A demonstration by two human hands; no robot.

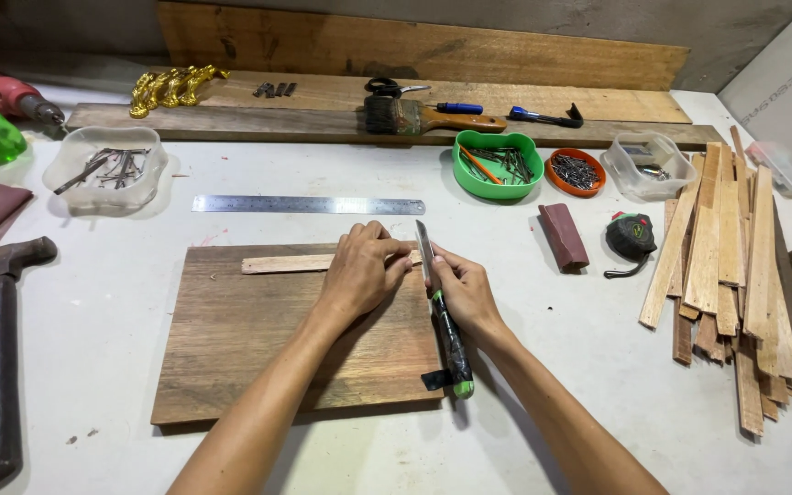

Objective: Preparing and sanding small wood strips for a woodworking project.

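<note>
We see the left hand (359,272) pressed down on a thin wooden strip (286,264), its fingers curled close together over the strip's right end so that the end is mostly covered. The strip lies flat near the far edge of the dark wooden board (258,357), and its long axis runs left to right, roughly along that edge, with the bare end pointing left. The right hand (466,291) is closed around a utility knife (442,321) at the board's right edge, fingers wrapped tightly round the upper part of the green and black handle. The knife's long axis runs away from us: the blade tip points to the far side, tilted slightly left, and the green butt end points back towards us, just past the board's near right corner. The blade stands just beside the fingertips of the left hand; whether it touches the strip we cannot tell. Beyond the board lies a steel ruler (308,205), parallel to the strip.
</note>
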